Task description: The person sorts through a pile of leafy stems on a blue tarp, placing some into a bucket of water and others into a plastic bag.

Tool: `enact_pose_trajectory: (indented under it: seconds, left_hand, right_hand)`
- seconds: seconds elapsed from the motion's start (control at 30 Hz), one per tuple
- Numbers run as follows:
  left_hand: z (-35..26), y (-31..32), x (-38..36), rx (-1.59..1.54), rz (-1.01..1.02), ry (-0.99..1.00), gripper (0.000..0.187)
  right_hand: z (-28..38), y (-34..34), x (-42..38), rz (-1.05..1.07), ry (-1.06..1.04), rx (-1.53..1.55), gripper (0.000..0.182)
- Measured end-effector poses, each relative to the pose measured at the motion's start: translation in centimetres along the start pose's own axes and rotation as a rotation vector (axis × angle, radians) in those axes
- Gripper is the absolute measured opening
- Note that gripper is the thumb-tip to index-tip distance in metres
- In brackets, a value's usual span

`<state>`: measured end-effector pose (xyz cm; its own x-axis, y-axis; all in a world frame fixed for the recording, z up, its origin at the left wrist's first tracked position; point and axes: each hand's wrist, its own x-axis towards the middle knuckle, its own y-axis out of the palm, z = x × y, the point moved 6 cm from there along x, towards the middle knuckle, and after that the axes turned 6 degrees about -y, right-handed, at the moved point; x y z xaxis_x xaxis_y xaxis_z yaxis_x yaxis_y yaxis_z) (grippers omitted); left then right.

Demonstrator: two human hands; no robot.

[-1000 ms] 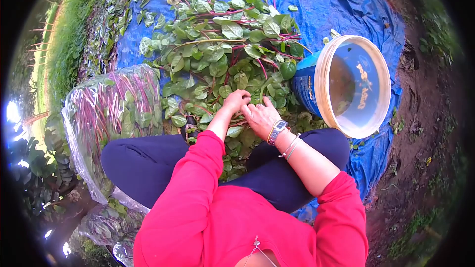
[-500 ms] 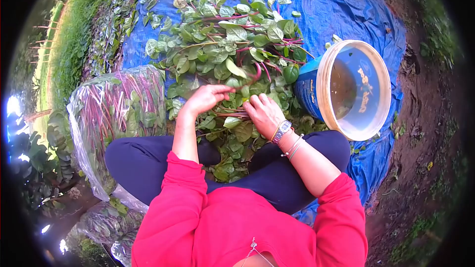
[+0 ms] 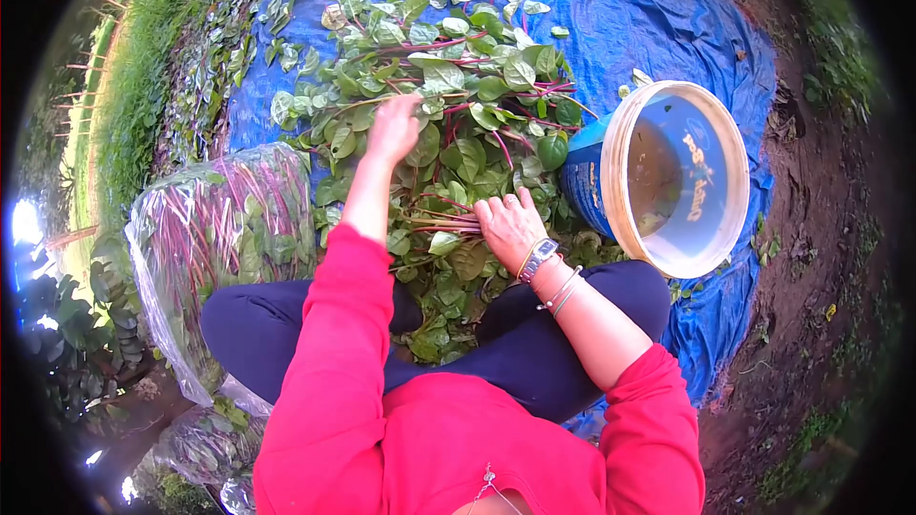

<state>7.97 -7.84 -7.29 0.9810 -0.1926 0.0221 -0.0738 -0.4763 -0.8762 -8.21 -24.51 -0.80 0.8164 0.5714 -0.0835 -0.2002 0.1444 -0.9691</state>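
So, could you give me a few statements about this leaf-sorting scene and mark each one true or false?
1. The left hand reaches out into the pile of green leaves. True.
2. The right hand holds a bundle of red stems close to the lap. True.
3. The bucket stands upright, full of leaves. False: it lies on its side with its open mouth facing the camera, holding little or nothing.
4. The leaves lie on a red cloth. False: they lie on a blue tarp.
5. A clear plastic bag packed with stems and leaves sits by the person's left knee. True.

hands (image 3: 448,176) in leafy stems (image 3: 448,86), bucket (image 3: 677,176)
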Motion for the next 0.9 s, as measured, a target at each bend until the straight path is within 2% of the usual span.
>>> enact_pose_trajectory:
  seconds: [0.07, 0.1, 0.17, 0.2, 0.27, 0.3, 0.33, 0.4, 0.47, 0.53, 0.57, 0.63, 0.67, 0.7, 0.8, 0.87, 0.9]
  left_hand:
    - [1.3, 0.1, 0.1, 0.249, -0.147, -0.188, 0.038]
    - [0.9, -0.3, 0.2, 0.244, -0.154, -0.184, 0.038]
    - [0.3, 0.3, -1.0, 0.461, 0.132, -0.135, 0.038]
    - [0.3, 0.4, -1.5, 0.465, 0.135, -0.132, 0.038]
    - [0.7, 1.9, -3.0, 0.258, 0.369, -0.205, 0.038]
    - [0.1, 1.0, -3.8, 0.111, 0.275, -0.137, 0.04]
    - [0.0, 0.8, -4.5, 0.111, 0.281, -0.14, 0.04]
    - [1.1, -1.0, -5.8, -0.313, 0.154, -0.448, 0.042]
    - [2.9, -0.7, -6.8, -0.354, 0.062, -0.529, 0.039]
    - [2.5, -0.1, -7.4, -0.425, 0.211, -0.432, 0.032]
    - [2.7, -0.1, -7.9, -0.344, 0.266, -0.438, 0.03]
    - [1.2, -1.7, -8.4, -0.339, 0.256, -0.404, 0.031]
    - [0.7, -2.0, -8.5, -0.333, 0.249, -0.371, 0.031]
    - [-0.5, -1.6, -8.8, -0.397, 0.403, -0.306, 0.031]
    - [-3.7, -0.4, -10.4, -0.383, 0.959, -0.199, 0.035]
    - [-4.2, -0.2, -10.3, -0.43, 1.029, -0.239, 0.035]
    - [-4.7, -0.2, -9.6, -0.404, 1.041, -0.137, 0.036]
  right_hand:
    - [-0.2, -0.4, -0.1, -0.048, 0.039, 0.028, 0.013]
    - [-0.4, -0.1, -0.2, -0.061, 0.063, 0.019, 0.011]
    - [-0.7, 0.3, -0.4, -0.029, 0.074, 0.021, 0.01]
    - [-0.7, 0.7, -0.4, 0.002, 0.084, 0.033, 0.01]
    - [-0.6, 1.2, -0.5, 0.032, 0.103, 0.038, 0.008]
    - [-0.6, 1.2, -0.6, 0.019, 0.098, 0.023, 0.007]
    - [-0.5, 1.2, -0.7, 0.007, 0.089, 0.005, 0.007]
    - [-0.4, 0.8, -0.9, -0.012, 0.075, 0.003, 0.007]
    - [-0.3, 0.6, -0.7, -0.002, 0.07, -0.002, 0.008]
    - [-0.1, 0.4, -0.6, -0.006, 0.059, 0.007, 0.01]
    - [-0.1, 0.5, -0.5, 0.03, 0.054, 0.034, 0.01]
    - [-0.3, 0.7, -0.4, 0.069, 0.055, 0.063, 0.011]
    - [-0.2, -0.1, -0.3, -0.08, 0.0, 0.053, 0.012]
    - [0.2, -1.2, -0.3, -0.229, -0.057, 0.045, 0.013]
    - [0.6, -2.3, 0.1, -0.234, -0.084, 0.051, 0.013]
    - [0.4, -2.4, -0.1, -0.299, -0.096, 0.051, 0.014]
    - [0.3, -1.3, -0.1, -0.119, -0.046, 0.053, 0.015]
